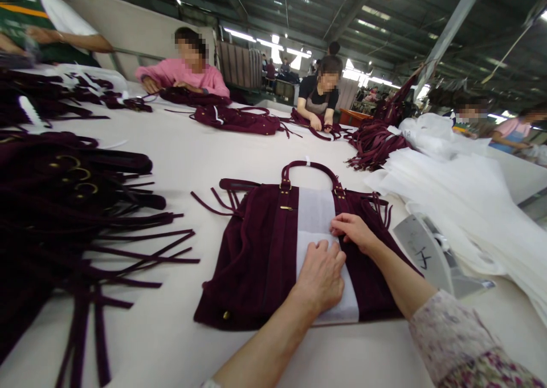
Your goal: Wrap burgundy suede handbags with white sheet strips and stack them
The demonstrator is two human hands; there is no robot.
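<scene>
A dark maroon handbag (256, 251) lies flat on the white table, its rolled handle (310, 164) pointing away from me. Down the middle of the bag runs a white paper strip (316, 211) with a crease across it. My left hand (322, 277) rests on the lower part of this strip, palm down, fingers slightly bent and a little apart. Just above it, the thumb and fingers of my right hand (352, 231) are closed at the strip's right edge. Thin maroon straps (226, 203) stick out at both upper corners of the bag.
Maroon bags with loose straps (85, 205) are heaped at the left. White sheets (461, 205) and a clear-and-grey plastic piece (425, 251) lie to the right, near a bundle of maroon straps (376, 143). Across the table, co-workers handle more maroon pieces (239, 120).
</scene>
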